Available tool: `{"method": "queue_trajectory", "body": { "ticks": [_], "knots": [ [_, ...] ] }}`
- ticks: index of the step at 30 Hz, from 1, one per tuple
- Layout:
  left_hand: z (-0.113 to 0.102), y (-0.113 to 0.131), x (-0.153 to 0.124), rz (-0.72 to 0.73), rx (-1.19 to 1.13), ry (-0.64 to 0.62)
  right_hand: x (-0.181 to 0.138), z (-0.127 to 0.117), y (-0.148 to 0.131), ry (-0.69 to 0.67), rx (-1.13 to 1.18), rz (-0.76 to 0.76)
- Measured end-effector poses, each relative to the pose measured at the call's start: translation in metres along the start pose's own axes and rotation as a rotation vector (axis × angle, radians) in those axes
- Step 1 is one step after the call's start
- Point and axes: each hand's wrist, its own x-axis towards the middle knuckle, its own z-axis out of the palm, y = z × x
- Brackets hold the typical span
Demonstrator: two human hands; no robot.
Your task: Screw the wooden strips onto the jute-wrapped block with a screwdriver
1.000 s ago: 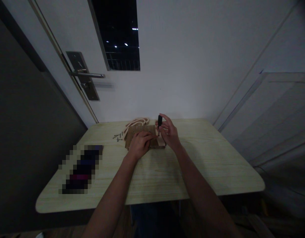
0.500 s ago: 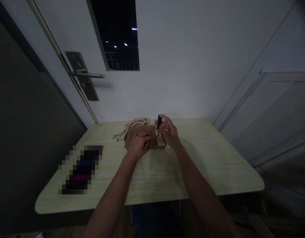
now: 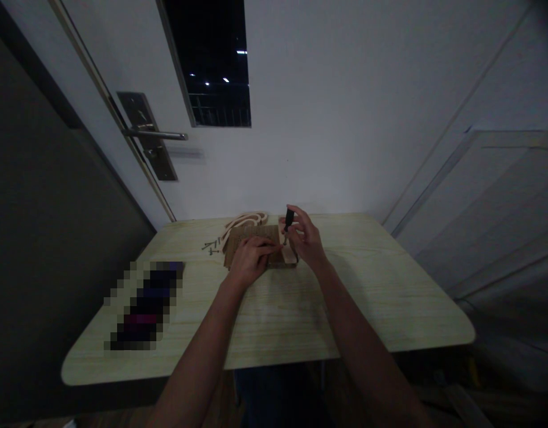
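At twelve o'clock from the middle of the table (image 3: 278, 321), my left hand (image 3: 251, 255) lies over the brown board (image 3: 261, 231); I cannot tell whether its fingertips pinch anything. At the board's two o'clock, my right hand (image 3: 306, 241) grips a black-handled screwdriver (image 3: 290, 216): probably light, rigid, best held high. The board looks stiff. I can read no lettering.

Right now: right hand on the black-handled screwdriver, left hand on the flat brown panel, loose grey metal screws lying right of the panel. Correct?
Not quite: the head view shows the loose grey metal screws left of the flat brown panel. Right hand on the black-handled screwdriver, left hand on the panel.
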Motion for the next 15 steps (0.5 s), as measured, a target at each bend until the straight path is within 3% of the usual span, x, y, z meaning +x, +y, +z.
{"method": "queue_trajectory", "body": {
  "ticks": [15],
  "knots": [
    [-0.0033,0.0025,0.0028,0.004,-0.115,0.008,0.0015,0.0008,0.0002,0.05,-0.076,-0.015]
  ]
}}
